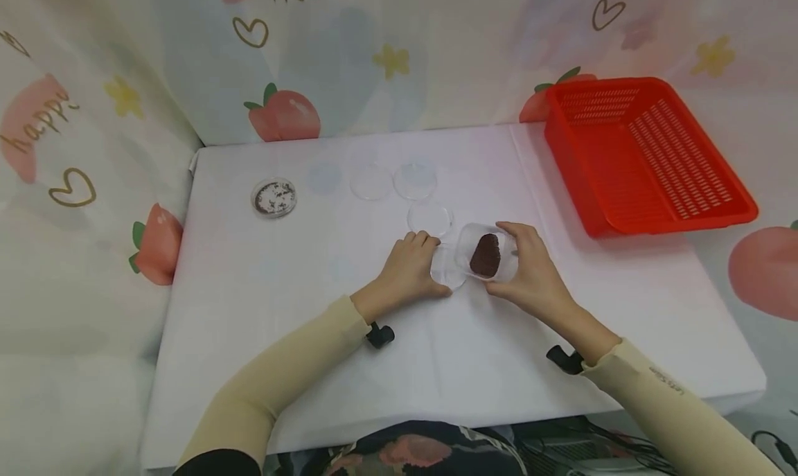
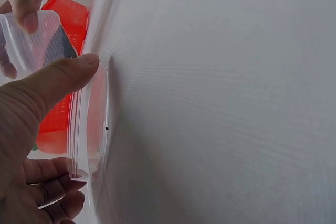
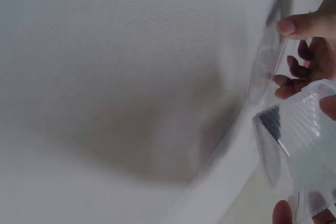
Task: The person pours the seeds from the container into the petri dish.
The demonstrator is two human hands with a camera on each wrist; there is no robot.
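Note:
My left hand (image 1: 408,265) grips a clear round petri dish (image 1: 445,268) by its edge, thumb on the near side and fingers on the far side. In the left wrist view the dish (image 2: 97,124) sits low at the white tabletop. Right beside it, my right hand (image 1: 533,268) holds a clear plastic container (image 3: 310,129) between thumb and fingers, its mouth tilted. Inside lies a dark brown, soil-like mass (image 1: 486,256), gathered toward one side. The container's lip comes close to the dish's right edge in the head view.
Three clear round dishes or lids (image 1: 370,182) lie just behind the hands. Further left stands a dish of dark and white crumbs (image 1: 274,197). A red plastic basket (image 1: 623,223) occupies the back right corner. Patterned cloth (image 1: 349,67) hangs behind the white table (image 1: 299,365).

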